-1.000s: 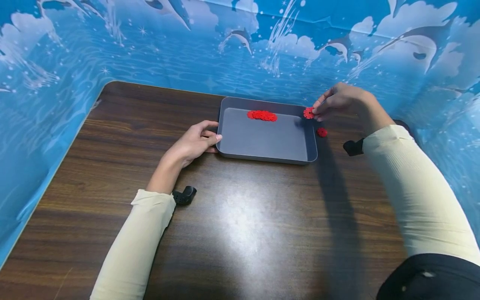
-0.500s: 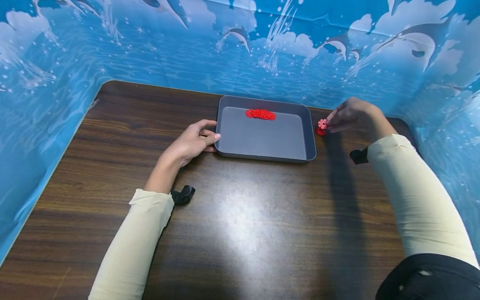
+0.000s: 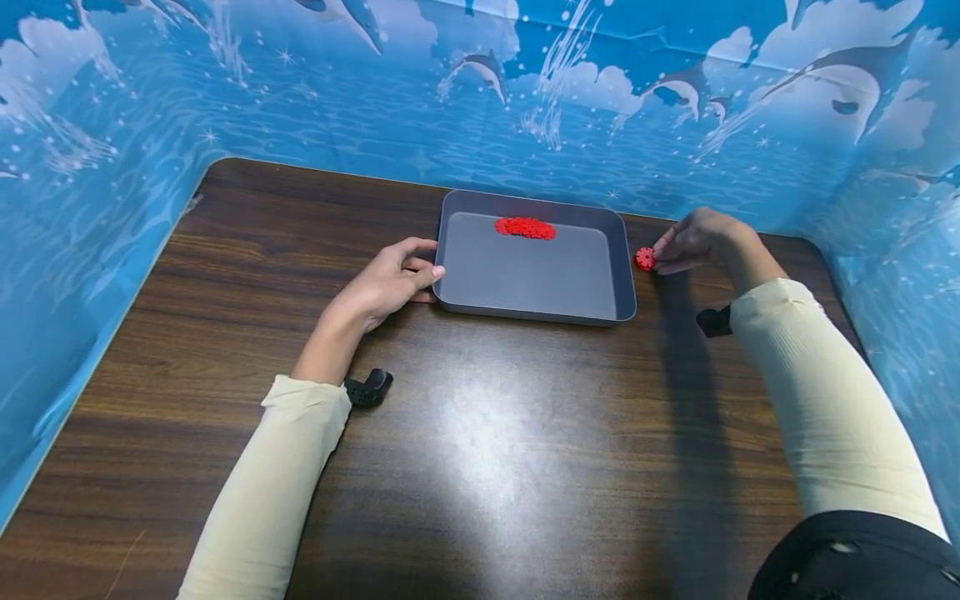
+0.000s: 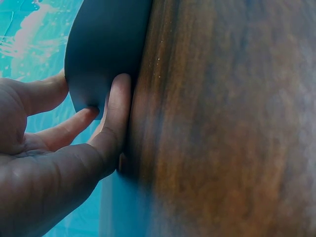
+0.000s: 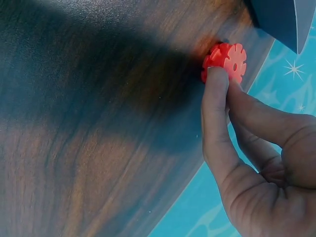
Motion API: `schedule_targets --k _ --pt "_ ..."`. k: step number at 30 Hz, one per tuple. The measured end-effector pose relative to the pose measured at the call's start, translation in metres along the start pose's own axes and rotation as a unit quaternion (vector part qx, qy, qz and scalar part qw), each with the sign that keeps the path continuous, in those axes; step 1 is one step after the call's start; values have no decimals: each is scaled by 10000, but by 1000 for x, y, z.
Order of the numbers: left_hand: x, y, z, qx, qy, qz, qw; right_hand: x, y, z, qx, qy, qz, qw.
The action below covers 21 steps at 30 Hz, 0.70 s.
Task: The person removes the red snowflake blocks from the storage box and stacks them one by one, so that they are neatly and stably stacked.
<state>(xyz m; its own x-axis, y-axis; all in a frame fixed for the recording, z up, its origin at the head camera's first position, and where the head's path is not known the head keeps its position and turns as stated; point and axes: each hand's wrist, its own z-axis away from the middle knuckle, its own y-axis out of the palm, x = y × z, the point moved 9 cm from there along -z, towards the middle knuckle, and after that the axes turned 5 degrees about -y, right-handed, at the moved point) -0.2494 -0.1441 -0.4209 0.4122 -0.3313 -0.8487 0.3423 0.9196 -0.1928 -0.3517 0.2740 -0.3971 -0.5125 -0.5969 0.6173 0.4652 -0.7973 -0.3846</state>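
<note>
A grey rectangular tray (image 3: pixel 525 279) lies on the table, with a row of overlapping red notched discs (image 3: pixel 525 227) near its back wall. My left hand (image 3: pixel 393 282) holds the tray's left side, the thumb at the rim and other fingers low on the outer wall, as the left wrist view also shows. Beyond the tray's right wall, my right hand (image 3: pixel 705 242) pinches a red notched disc (image 5: pixel 236 63) with a centre hole between thumb and fingertips. Behind it, a second red disc (image 5: pixel 210 63) shows in part; whether both are gripped I cannot tell.
The brown wood-grain table (image 3: pixel 480 433) has its back edge just behind the tray. A blue curtain (image 3: pixel 337 100) with dolphins surrounds the back and sides. A black wrist device (image 3: pixel 369 388) is worn on the left forearm.
My right hand has moved from above the tray's right rim, right and down to the loose disc beside the tray, keeping a red disc pinched. My left hand stays at the tray.
</note>
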Motion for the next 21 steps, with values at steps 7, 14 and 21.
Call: schedule_targets --k 7,14,21 --pt "0 1 -1 21 32 11 10000 -6 -3 -1 -243 196 -49 9995" --pt "0 0 0 0 39 17 10000 -2 -6 3 -351 191 5 9992" --pt "0 0 -1 16 25 21 10000 5 -6 11 -252 235 246 9991"
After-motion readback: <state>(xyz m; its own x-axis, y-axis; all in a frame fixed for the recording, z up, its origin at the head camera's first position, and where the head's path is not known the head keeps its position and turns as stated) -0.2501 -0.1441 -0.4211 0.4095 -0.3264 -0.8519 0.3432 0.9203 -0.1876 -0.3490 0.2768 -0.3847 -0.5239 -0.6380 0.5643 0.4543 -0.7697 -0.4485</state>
